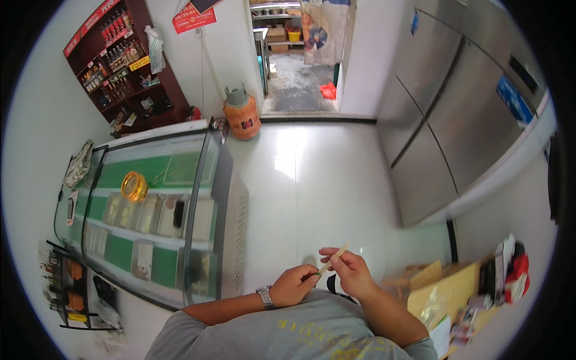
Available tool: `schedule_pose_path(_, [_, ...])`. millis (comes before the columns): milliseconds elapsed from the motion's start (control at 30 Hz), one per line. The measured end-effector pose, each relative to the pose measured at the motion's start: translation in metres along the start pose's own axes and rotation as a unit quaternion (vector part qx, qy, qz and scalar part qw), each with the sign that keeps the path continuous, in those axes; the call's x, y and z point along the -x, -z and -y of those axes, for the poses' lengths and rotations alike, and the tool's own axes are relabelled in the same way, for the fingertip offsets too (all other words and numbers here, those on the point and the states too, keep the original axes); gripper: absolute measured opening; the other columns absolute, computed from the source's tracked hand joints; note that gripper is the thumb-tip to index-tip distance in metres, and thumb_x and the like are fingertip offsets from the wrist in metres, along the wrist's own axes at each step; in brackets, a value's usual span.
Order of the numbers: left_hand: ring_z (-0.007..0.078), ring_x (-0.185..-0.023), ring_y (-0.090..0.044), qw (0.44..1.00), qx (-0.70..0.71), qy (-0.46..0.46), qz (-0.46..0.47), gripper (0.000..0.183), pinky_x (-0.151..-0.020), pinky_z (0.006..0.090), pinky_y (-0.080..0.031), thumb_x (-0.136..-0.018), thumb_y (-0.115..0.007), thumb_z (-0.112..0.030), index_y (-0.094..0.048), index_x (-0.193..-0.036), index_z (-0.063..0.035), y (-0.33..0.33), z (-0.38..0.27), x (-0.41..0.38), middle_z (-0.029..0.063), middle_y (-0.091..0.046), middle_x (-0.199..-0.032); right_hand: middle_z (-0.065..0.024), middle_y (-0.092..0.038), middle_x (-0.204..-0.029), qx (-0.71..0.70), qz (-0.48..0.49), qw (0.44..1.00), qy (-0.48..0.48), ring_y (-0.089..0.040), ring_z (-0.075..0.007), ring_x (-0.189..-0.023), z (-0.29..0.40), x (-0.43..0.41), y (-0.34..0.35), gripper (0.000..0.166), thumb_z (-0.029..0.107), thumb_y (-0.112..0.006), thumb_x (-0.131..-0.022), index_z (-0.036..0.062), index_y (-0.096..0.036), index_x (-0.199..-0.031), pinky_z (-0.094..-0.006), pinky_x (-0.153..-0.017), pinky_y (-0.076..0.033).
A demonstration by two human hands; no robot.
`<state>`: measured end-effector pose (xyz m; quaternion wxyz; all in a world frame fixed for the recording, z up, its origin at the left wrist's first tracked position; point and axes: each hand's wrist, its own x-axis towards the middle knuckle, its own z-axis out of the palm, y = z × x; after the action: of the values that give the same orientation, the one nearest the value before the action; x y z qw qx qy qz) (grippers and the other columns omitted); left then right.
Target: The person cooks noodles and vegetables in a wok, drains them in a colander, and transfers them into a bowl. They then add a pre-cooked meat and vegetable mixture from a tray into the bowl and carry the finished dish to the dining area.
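In front of my chest I hold a small bundle of thin pale sticks [339,252], perhaps wooden chopsticks, with a bit of green at the lower end. My left hand [294,285], with a metal-band watch [265,297] at the wrist, pinches the lower, green end. Higher up, the thumb and fingers of my right hand [353,272] grip the same sticks. They slant up to the right, and their lower tip is partly hidden by my fingers.
A glass-fronted display case [238,225] with metal trays stands left. Steel refrigerator doors [418,148] rise on the right, above a wooden table [463,281] bearing clutter. An orange-wrapped gas cylinder [242,114] stands by the doorway, near a bottle shelf [168,85].
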<state>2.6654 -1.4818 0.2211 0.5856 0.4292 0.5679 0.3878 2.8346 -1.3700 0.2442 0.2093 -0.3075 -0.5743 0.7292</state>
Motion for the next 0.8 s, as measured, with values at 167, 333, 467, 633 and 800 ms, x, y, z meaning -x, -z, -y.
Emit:
schedule_pose_path(167, [0.0090,-0.067,-0.047,0.994,-0.091,-0.065,-0.003,0.018,-0.063,0.0272,-0.042,-0.099,-0.051,-0.019,-0.057,-0.107,-0.0033,0.045,-0.067,-0.137,0.0004,-0.055,-0.077,-0.0085,-0.068,-0.105,0.032,-0.084,0.996,-0.011,-0.061,-0.0156,-0.098,0.056,-0.118,0.089,0.032,0.023,-0.047,-0.102,-0.0014,-0.067,-0.108,-0.0326,-0.085,-0.050])
schedule_pose_path(333, [0.0113,-0.066,-0.049,0.997,-0.072,-0.016,-0.029,0.018,-0.064,0.0291,-0.044,-0.099,-0.051,-0.018,-0.058,-0.106,-0.0033,0.093,-0.129,-0.259,0.0029,-0.055,-0.076,-0.0097,-0.068,-0.091,-0.025,-0.137,0.989,0.042,-0.064,-0.0149,-0.079,0.127,-0.244,0.177,0.032,0.022,-0.048,-0.102,-0.0026,-0.067,-0.100,-0.0290,-0.071,-0.054])
schedule_pose_path(467, [0.0108,-0.065,-0.051,0.967,-0.209,-0.040,-0.139,0.018,-0.062,0.0297,-0.044,-0.097,-0.054,-0.019,-0.059,-0.101,-0.0021,0.156,-0.119,-0.353,0.0026,-0.057,-0.075,-0.0086,-0.066,-0.084,-0.123,-0.224,0.960,0.112,-0.063,-0.0147,-0.071,0.171,-0.374,0.257,0.031,0.024,-0.045,-0.103,0.0007,-0.061,-0.090,-0.0294,-0.064,-0.054])
schedule_pose_path(633, [0.0069,-0.061,-0.049,0.909,-0.074,0.084,-0.403,0.015,-0.057,0.0258,-0.042,-0.095,-0.059,-0.019,-0.060,-0.094,-0.0040,0.229,-0.082,-0.438,-0.0020,-0.055,-0.070,-0.0067,-0.066,-0.082,0.025,-0.034,0.997,-0.063,-0.061,-0.0129,-0.067,0.174,-0.516,0.318,0.024,0.022,-0.048,-0.101,0.0033,-0.059,-0.090,-0.0267,-0.060,-0.052])
schedule_pose_path(800, [0.0045,-0.060,-0.045,0.838,0.080,0.202,-0.501,0.019,-0.055,0.0250,-0.038,-0.093,-0.062,-0.022,-0.063,-0.091,-0.0036,0.275,-0.089,-0.476,-0.0045,-0.054,-0.067,-0.0072,-0.066,-0.085,0.015,0.105,0.980,-0.167,-0.062,-0.0132,-0.070,0.178,-0.649,0.322,0.019,0.021,-0.051,-0.099,0.0032,-0.059,-0.097,-0.0274,-0.062,-0.053])
